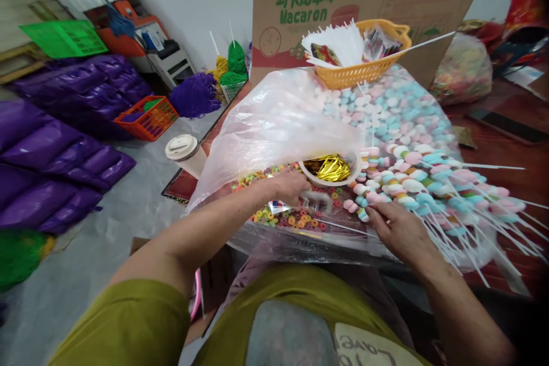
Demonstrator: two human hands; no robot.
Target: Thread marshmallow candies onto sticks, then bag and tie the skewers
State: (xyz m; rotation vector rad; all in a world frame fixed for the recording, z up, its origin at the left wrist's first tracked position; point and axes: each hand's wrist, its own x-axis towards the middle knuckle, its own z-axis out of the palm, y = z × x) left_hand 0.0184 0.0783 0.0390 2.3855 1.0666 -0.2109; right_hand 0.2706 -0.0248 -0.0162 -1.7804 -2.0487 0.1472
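Observation:
My left hand is curled over colourful ring-shaped candy, beside a clear plastic wrapper. What lies in its fingers is hidden. Just beyond it, a white bowl holds gold foil twist ties. My right hand has its thumb and fingers pinched at the near end of a marshmallow skewer. A thin white stick lies between the hands. Right of them is a pile of pink, white and blue marshmallow skewers, their sticks pointing toward the lower right.
Behind the hands, a large plastic bag spreads over the table with loose marshmallows. A yellow basket of white sticks stands before a cardboard box. A lidded cup is at left, a phone at right.

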